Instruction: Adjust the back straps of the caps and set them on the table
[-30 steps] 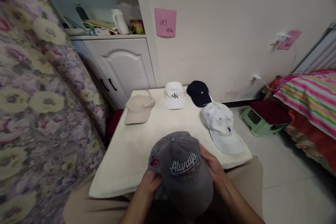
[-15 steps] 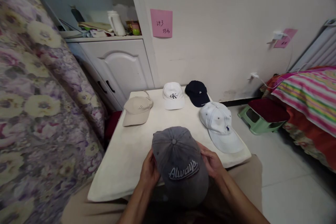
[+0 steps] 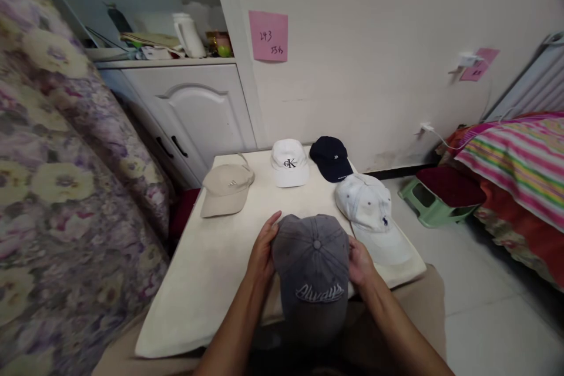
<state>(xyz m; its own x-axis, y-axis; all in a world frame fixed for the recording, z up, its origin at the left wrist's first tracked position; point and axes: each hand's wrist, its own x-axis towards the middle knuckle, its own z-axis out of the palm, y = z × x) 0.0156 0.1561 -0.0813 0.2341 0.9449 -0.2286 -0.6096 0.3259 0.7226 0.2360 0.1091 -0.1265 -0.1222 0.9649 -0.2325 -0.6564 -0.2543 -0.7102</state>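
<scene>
A dark grey baseball cap (image 3: pixel 315 270) with "Always" lettering is held between my two hands at the near edge of the table, its brim toward me. My left hand (image 3: pixel 263 249) grips its left side, fingertips showing along the crown. On the opposite side my right hand (image 3: pixel 360 259) grips the cap's edge, some fingers hidden behind it. Close to my right hand lies a pale blue cap (image 3: pixel 368 211) with a small dark emblem. Farther back are a beige cap (image 3: pixel 227 188), a white cap (image 3: pixel 289 163) with black letters and a navy cap (image 3: pixel 331 158).
The caps rest on a cream-covered table (image 3: pixel 189 288), which meets the wall behind. A floral curtain (image 3: pixel 66 188) hangs at left beside a white cabinet (image 3: pixel 198 111). At right stand a green stool (image 3: pixel 423 205) with a dark red top and a bed with a striped cover (image 3: pixel 520 153).
The grey cap has shifted right and turned straighter, its brim now pointing at me. My left hand has slid up along its side, with fingers now visible. My view has shifted slightly.
</scene>
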